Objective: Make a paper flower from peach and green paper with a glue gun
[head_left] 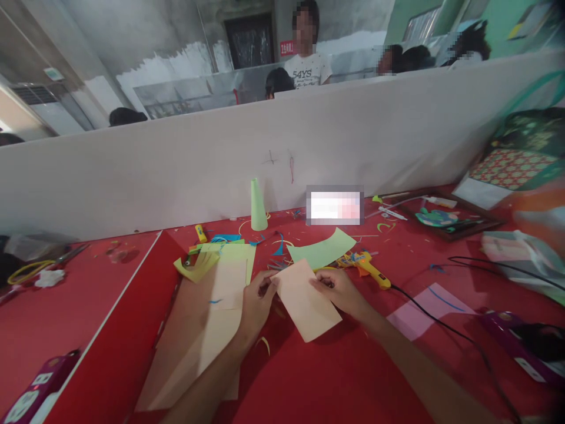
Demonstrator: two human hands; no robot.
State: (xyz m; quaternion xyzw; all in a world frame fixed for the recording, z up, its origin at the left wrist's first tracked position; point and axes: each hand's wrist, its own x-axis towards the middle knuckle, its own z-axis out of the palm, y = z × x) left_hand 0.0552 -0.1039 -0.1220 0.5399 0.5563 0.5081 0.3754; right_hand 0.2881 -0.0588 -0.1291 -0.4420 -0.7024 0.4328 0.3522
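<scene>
We hold one small peach sheet [308, 306] between our two hands, above the red counter [410, 250], in front of our body. The sheet is turned, so one of its corners points away from us and another points toward us. Our left hand [257, 297] has its grip closed on the left corner of the sheet: the thumb and the bent fingers come together there, with the paper pinched between them. Our right hand [338, 288] has its grip closed on the upper right edge; the thumb lies on the face of the paper, and the other fingers are curled, partly hidden from us. Between the two grips the face of the sheet is uncovered, and the hands are apart from each other.

Just behind the sheet lies a curved light green paper [324, 249]. Near our right hand, on its far side, we see a yellow glue gun [371, 271], and more to the right, well apart from the sheet, a pink paper [426, 312]. On the left side, beside our left forearm, large pale papers [189, 353] are spread flat. Farther away a green paper cone [258, 209] stands upright, near the white partition [176, 171].
</scene>
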